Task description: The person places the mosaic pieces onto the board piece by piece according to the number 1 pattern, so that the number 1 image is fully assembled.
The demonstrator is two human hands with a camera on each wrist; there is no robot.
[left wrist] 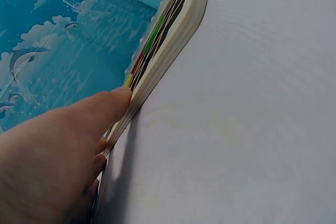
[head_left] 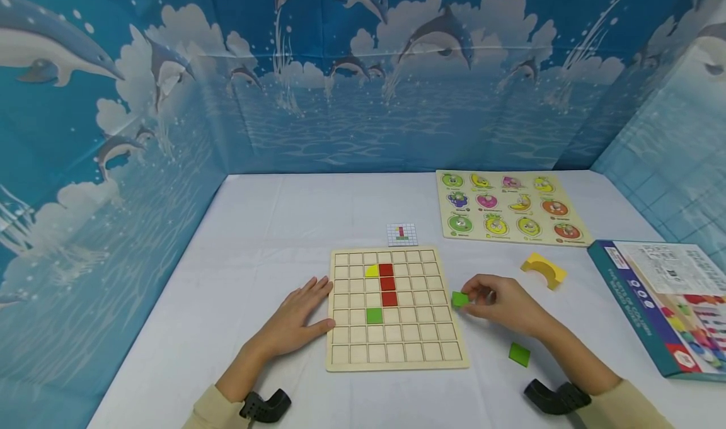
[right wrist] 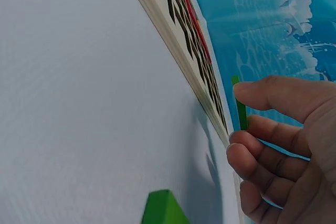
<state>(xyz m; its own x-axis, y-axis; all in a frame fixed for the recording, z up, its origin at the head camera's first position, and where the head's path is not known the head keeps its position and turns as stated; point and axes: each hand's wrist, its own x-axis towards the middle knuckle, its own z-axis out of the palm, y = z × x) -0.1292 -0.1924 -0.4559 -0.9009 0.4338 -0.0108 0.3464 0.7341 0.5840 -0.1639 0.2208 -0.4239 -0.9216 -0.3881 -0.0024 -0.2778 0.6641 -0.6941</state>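
Note:
A wooden grid board (head_left: 420, 353) lies on the white table. In its cells sit a column of three red squares (head_left: 388, 284), a yellow quarter-round piece (head_left: 372, 271) and a green square (head_left: 374, 315). My left hand (head_left: 295, 315) rests at the board's left edge, its fingers extended and the thumb touching the rim. Just off the right edge, my right hand (head_left: 499, 300) pinches a green square tile (right wrist: 240, 103) between thumb and fingertips. Another green tile (head_left: 519, 354) lies on the table below that hand.
A small pattern card (head_left: 402, 234) lies behind the board. Farther back is a fruit picture board (head_left: 516, 207). To the right are a yellow arch block (head_left: 543, 270) and a colourful box (head_left: 663, 309). Dolphin-print cloth (head_left: 340, 114) encloses the table.

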